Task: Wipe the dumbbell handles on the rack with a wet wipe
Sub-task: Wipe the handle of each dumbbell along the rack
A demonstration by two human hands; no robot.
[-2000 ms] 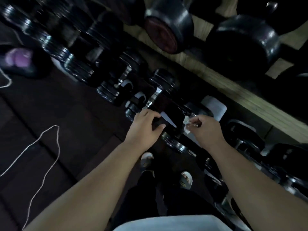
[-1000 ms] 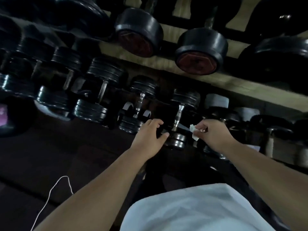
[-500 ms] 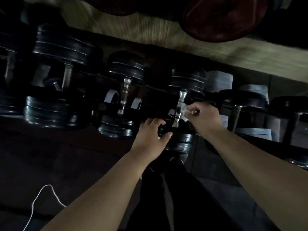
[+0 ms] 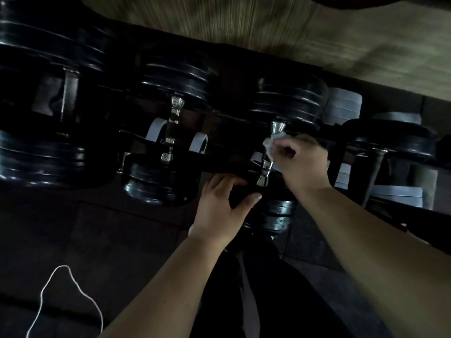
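Wet wipe (image 4: 269, 144): white, bunched, pinched in the right hand (image 4: 302, 164) and pressed against the chrome handle (image 4: 265, 170) of a black dumbbell (image 4: 277, 215) on the lower rack. Left hand (image 4: 219, 211): fingers and thumb curled round a dark object (image 4: 240, 192), unidentifiable, beside the handle's near end.

Dumbbell heads (image 4: 288, 101) flank handle (image 4: 264, 172), shelf (image 4: 268, 28) overhead
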